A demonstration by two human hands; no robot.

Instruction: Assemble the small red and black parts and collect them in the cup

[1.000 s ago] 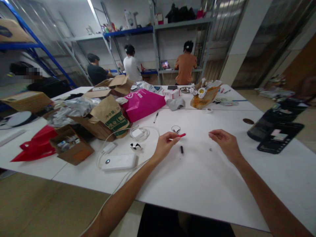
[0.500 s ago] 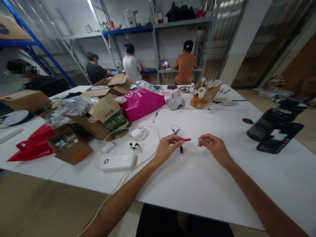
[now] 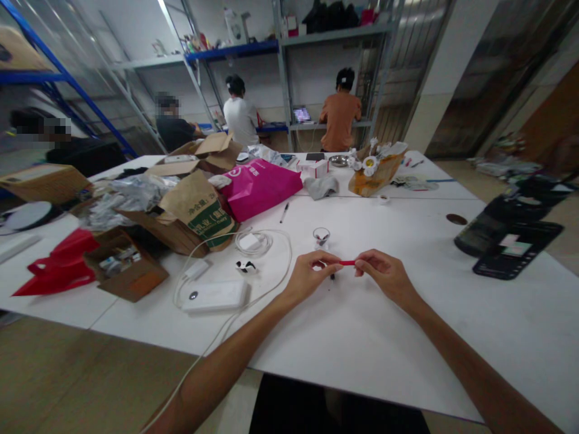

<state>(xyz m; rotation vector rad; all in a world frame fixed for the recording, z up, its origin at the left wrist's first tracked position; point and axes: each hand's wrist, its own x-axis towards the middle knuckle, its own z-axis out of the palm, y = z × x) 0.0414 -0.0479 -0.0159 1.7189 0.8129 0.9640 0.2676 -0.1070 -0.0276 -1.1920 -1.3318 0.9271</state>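
My left hand [image 3: 310,276] pinches a thin red pen-like stick [image 3: 347,263] above the white table [image 3: 362,337]. My right hand [image 3: 384,274] meets it from the right, its fingertips closed on the stick's red end. A small black piece [image 3: 332,276] lies on the table just beneath the two hands. A small clear cup [image 3: 321,237] stands a little beyond them.
To the left lie a white power bank [image 3: 216,295] with coiled white cable [image 3: 253,243], brown paper bags [image 3: 194,211], a pink bag [image 3: 260,187], a red bag [image 3: 58,265] and a cardboard box [image 3: 126,268]. Black trays [image 3: 511,235] sit at the right. Several people sit at the far shelves.
My right hand has moved left from the open table until its fingertips close on the red stick's end. My left hand has shifted slightly nearer with the stick.
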